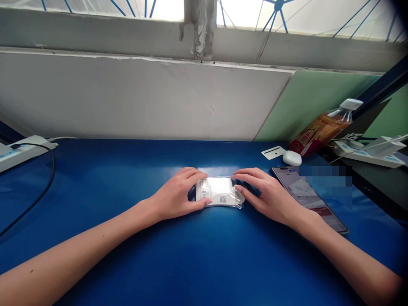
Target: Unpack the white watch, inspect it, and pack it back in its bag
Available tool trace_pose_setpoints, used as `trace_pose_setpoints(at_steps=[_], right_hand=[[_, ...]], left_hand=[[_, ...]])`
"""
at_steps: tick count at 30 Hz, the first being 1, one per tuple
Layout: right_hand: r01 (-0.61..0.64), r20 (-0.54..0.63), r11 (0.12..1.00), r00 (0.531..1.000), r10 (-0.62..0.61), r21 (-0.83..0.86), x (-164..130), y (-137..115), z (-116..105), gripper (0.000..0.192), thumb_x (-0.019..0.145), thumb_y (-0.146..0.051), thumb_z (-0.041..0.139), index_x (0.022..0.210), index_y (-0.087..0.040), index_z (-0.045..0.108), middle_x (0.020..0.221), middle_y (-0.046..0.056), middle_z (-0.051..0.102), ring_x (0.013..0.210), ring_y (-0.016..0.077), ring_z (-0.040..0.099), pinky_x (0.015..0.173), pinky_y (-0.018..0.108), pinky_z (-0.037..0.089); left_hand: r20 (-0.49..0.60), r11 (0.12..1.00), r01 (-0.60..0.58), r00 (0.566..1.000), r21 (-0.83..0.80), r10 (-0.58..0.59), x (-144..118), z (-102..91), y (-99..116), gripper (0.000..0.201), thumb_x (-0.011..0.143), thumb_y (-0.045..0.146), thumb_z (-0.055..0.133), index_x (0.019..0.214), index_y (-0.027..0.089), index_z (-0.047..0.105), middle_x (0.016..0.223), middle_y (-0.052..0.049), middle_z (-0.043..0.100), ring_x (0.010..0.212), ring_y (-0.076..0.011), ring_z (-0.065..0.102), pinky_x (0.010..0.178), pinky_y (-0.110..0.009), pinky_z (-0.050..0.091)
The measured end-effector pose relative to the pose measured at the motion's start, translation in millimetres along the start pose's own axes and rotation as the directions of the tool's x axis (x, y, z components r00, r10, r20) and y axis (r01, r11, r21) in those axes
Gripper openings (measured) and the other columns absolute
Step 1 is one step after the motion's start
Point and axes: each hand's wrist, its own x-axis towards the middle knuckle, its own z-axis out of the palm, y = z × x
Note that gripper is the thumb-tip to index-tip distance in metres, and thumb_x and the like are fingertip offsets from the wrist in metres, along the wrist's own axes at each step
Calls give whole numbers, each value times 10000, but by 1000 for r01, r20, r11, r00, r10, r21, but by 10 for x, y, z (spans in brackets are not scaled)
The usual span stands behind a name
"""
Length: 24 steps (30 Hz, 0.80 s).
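A small white plastic-wrapped packet point(219, 190) lies flat on the blue table, with a printed label and barcode at its left end and a square code near its lower edge. My left hand point(178, 193) grips its left end, thumb on the near edge and fingers on the far edge. At the other end, my right hand point(267, 193) has its fingertips on the far right corner and its thumb against the clear wrapper. The remaining fingers of both hands are partly hidden from view.
Right of my right hand lies a phone point(309, 197) with its screen lit. Beyond it are a white earbud case point(292, 158), a white card point(273, 152) and a tilted drink bottle point(321, 129). Power strips point(27, 151) with cables stand at both sides; a wall closes the back.
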Motion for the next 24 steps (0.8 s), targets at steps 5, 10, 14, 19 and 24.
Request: trace_pose_setpoints(at_steps=[5, 10, 14, 19, 24], right_hand=[[-6, -37, 1000, 999, 7, 22, -9, -25, 29, 216, 925, -324, 533, 1050, -227, 681, 1049, 86, 686, 944, 239, 643, 800, 390, 554], [-14, -92, 1000, 996, 17, 26, -43, -71, 69, 177, 903, -315, 586, 894, -215, 732, 907, 62, 717, 788, 198, 664, 688, 335, 558], [-35, -55, 999, 998, 36, 25, -72, -119, 83, 225, 858, -365, 639, 965, -191, 732, 969, 91, 698, 774, 208, 656, 654, 343, 555], [-45, 0, 999, 999, 45, 26, -82, -168, 74, 226, 920, -322, 540, 993, -213, 724, 1010, 83, 688, 803, 203, 654, 673, 336, 547], [-108, -24, 991, 994, 107, -78, -66, -153, 69, 264, 926, -275, 487, 1101, -209, 673, 976, 87, 713, 824, 243, 667, 700, 385, 553]], left_hand=[[-6, 1000, 8, 1000, -15, -8, 1, -1, 3, 487, 828, 443, 652, 1245, 206, 563, 1240, -118, 590, 1192, -298, 506, 975, -445, 469], [-7, 1000, 2, 1000, 6, -2, -1, 4, 4, 485, 825, 432, 659, 1236, 191, 567, 1224, -121, 596, 1184, -295, 511, 974, -441, 468], [18, 999, -10, 1000, 40, 9, 4, 12, 0, 508, 839, 461, 642, 1253, 179, 560, 1239, -125, 597, 1214, -299, 493, 1005, -447, 445], [90, 996, -21, 996, 82, 13, 5, 21, -11, 683, 824, 580, 618, 1375, 205, 469, 1384, -122, 519, 1346, -341, 371, 1077, -506, 365], [78, 998, -1, 997, 69, -4, 9, 25, -11, 650, 810, 544, 641, 1337, 193, 492, 1357, -119, 541, 1334, -332, 393, 1082, -496, 371]])
